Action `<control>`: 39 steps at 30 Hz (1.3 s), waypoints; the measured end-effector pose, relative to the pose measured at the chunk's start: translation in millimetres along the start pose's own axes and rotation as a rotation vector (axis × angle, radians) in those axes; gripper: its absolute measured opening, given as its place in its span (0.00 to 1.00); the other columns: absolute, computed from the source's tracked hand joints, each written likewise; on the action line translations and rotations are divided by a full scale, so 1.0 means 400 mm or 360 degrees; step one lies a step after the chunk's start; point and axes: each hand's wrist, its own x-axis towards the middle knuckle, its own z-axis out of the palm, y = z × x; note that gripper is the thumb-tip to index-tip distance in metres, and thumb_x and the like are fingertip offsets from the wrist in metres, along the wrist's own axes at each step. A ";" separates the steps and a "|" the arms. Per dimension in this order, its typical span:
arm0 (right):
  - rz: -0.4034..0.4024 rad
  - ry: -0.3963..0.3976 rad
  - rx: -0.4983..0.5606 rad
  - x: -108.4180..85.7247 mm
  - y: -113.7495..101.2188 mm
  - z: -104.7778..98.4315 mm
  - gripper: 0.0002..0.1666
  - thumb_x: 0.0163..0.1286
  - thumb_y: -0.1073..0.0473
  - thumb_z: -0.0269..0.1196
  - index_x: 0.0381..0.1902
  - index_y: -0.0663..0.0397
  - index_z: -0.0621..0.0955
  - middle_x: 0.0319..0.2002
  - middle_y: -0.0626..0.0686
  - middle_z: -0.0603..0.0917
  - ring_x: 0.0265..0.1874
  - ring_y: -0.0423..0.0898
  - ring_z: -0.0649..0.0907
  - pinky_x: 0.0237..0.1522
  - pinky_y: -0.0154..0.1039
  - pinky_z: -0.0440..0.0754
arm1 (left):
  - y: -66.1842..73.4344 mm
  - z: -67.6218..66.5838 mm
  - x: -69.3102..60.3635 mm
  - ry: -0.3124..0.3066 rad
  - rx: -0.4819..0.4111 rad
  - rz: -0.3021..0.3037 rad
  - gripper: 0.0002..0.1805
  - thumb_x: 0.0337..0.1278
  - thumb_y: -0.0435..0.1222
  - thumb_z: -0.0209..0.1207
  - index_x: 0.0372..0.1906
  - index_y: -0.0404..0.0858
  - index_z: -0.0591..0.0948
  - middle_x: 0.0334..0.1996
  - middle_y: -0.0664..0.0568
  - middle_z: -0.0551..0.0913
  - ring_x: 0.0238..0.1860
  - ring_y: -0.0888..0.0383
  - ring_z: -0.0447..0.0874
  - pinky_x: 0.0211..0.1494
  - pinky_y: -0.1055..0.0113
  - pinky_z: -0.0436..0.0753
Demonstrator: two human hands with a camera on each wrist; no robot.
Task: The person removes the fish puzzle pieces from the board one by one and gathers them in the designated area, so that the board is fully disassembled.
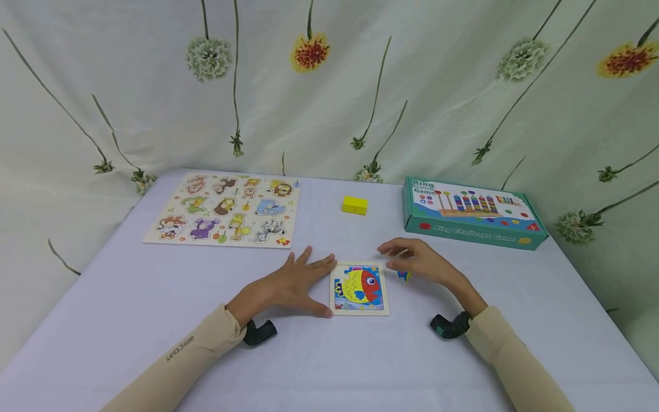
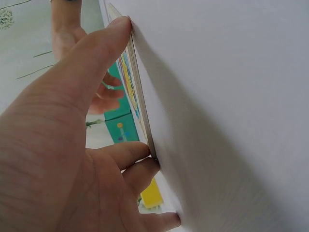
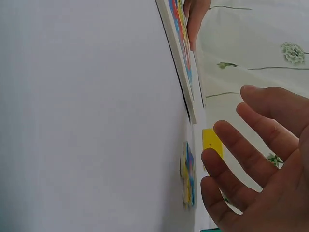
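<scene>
Left hand [image 1: 293,286]: fingers spread, thumb and fingertips against the left edge of the fish puzzle [image 1: 359,289], not grasping it. Right hand [image 1: 419,260]: fingers loosely curved, holding nothing, just off the loose piece [image 3: 188,176], blue and yellow, beside the puzzle's right edge. Puzzle lies flat on the worktop [image 1: 334,366]: square, pale frame, red-headed fish with yellow scaled body on blue. Beyond: yellow block [image 1: 355,206], animal board [image 1: 210,230], green game box [image 1: 473,228].
</scene>
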 end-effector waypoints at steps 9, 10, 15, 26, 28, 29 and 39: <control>-0.0049 -0.0283 0.0002 0.053 -0.048 0.044 0.25 0.64 0.59 0.64 0.59 0.54 0.77 0.58 0.52 0.79 0.55 0.51 0.75 0.60 0.52 0.72 | -0.001 0.000 0.002 -0.0009 0.0012 -0.0009 0.55 0.41 0.61 0.67 0.75 0.51 0.56 0.75 0.61 0.51 0.76 0.42 0.31 0.72 0.39 0.35; -0.0056 -0.0304 0.0015 0.058 -0.050 0.049 0.25 0.64 0.59 0.64 0.59 0.54 0.77 0.57 0.52 0.79 0.55 0.51 0.75 0.61 0.52 0.72 | -0.002 0.000 0.002 -0.0006 0.0007 -0.0005 0.55 0.41 0.61 0.67 0.75 0.51 0.56 0.75 0.61 0.51 0.76 0.42 0.31 0.72 0.38 0.35; -0.0084 -0.0381 0.0047 0.077 -0.056 0.067 0.23 0.64 0.62 0.64 0.57 0.56 0.79 0.54 0.53 0.78 0.55 0.51 0.75 0.62 0.52 0.71 | -0.002 0.001 0.000 -0.0010 0.0003 -0.0011 0.55 0.41 0.61 0.67 0.75 0.51 0.56 0.75 0.62 0.50 0.76 0.43 0.31 0.73 0.39 0.35; -0.0065 -0.0373 -0.0119 0.088 -0.064 0.082 0.20 0.63 0.64 0.64 0.54 0.52 0.82 0.48 0.52 0.75 0.56 0.51 0.69 0.58 0.47 0.71 | -0.002 -0.006 0.001 -0.0028 0.0030 -0.0020 0.55 0.42 0.62 0.66 0.75 0.51 0.56 0.76 0.63 0.49 0.76 0.43 0.30 0.73 0.40 0.36; -0.0076 -0.0364 -0.0163 0.088 -0.068 0.083 0.20 0.62 0.64 0.65 0.54 0.51 0.82 0.48 0.52 0.75 0.55 0.51 0.68 0.55 0.45 0.71 | -0.003 -0.007 0.001 -0.0026 0.0033 -0.0018 0.55 0.42 0.62 0.66 0.75 0.51 0.56 0.76 0.63 0.49 0.76 0.43 0.31 0.73 0.40 0.36; -0.0082 -0.0360 -0.0182 0.088 -0.070 0.084 0.20 0.62 0.64 0.65 0.54 0.50 0.83 0.48 0.52 0.75 0.54 0.51 0.68 0.54 0.44 0.71 | -0.003 -0.007 0.001 -0.0024 0.0034 -0.0016 0.55 0.42 0.62 0.66 0.75 0.51 0.56 0.75 0.63 0.49 0.76 0.42 0.31 0.73 0.40 0.36; -0.0090 -0.0348 -0.0308 0.087 -0.071 0.091 0.20 0.62 0.63 0.65 0.53 0.47 0.84 0.47 0.50 0.74 0.53 0.50 0.68 0.52 0.42 0.71 | -0.002 -0.006 0.003 -0.0034 0.0039 -0.0027 0.55 0.42 0.62 0.66 0.75 0.51 0.55 0.75 0.64 0.49 0.76 0.43 0.31 0.73 0.40 0.37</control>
